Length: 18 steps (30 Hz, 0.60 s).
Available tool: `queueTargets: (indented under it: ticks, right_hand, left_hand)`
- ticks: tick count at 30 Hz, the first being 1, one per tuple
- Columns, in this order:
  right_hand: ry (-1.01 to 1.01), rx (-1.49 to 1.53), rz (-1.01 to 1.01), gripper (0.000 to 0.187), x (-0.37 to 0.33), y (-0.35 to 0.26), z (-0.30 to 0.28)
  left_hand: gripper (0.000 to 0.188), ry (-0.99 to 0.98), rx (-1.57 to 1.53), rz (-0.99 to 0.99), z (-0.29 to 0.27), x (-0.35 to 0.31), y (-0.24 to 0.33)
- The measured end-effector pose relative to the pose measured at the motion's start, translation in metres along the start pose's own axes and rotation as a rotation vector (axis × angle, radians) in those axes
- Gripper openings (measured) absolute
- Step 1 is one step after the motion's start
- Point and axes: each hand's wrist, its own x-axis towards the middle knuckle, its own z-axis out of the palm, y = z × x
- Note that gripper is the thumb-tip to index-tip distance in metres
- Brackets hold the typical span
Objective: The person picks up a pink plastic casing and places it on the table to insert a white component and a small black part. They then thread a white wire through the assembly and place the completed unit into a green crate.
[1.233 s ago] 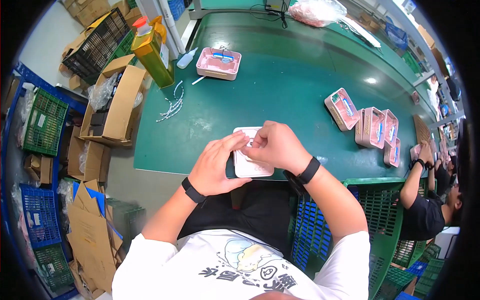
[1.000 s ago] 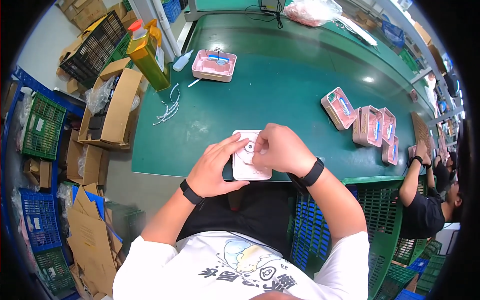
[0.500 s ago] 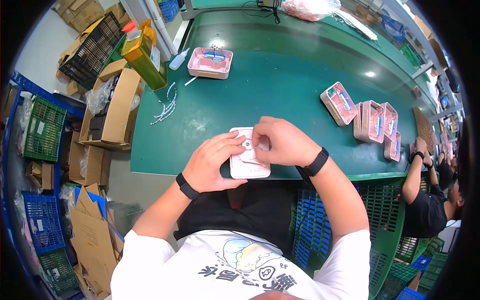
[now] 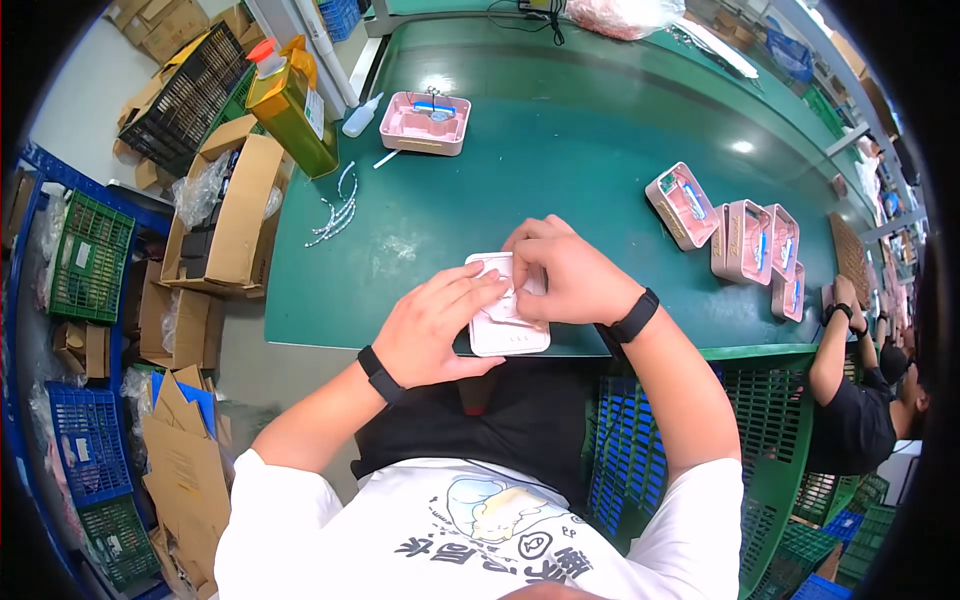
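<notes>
A pale pinkish-white rectangular plastic casing (image 4: 510, 342) with rounded corners lies at the table's front edge. My left hand (image 4: 430, 325) grips it from the left, fingers over its face and thumb along the near edge. From the right, my right hand (image 4: 570, 278) bends over the casing with thumb and fingers closed in a pinch on its inner part. Whatever those fingertips hold is hidden. The middle of the casing is mostly covered by both hands.
Several pink boxes with blue parts and wires inside (image 4: 742, 262) stand at the right; a similar pink box (image 4: 440, 145) sits far left. Nearby are braided wires (image 4: 335, 222), a small squeeze bottle (image 4: 362, 118) and a yellow-green can (image 4: 295, 120). A co-worker's arm (image 4: 828, 355) rests at right.
My left fingertips have slid further over the casing, covering the round dark-centred part that showed before. My right hand's fingers have shifted slightly on the casing and stay pinched.
</notes>
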Motion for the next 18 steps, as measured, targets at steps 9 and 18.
queueTargets:
  ticks: [9,18]
  right_hand:
    - [-0.003,0.256,0.144,0.027,-0.001,0.018,-0.002]
    - [-0.141,0.175,0.211,0.033,0.002,0.003,0.009]
  left_hand:
    - [0.064,-0.061,0.139,0.010,-0.015,0.008,0.017]
    - [0.015,-0.033,-0.129,-0.205,-0.017,0.012,-0.001]
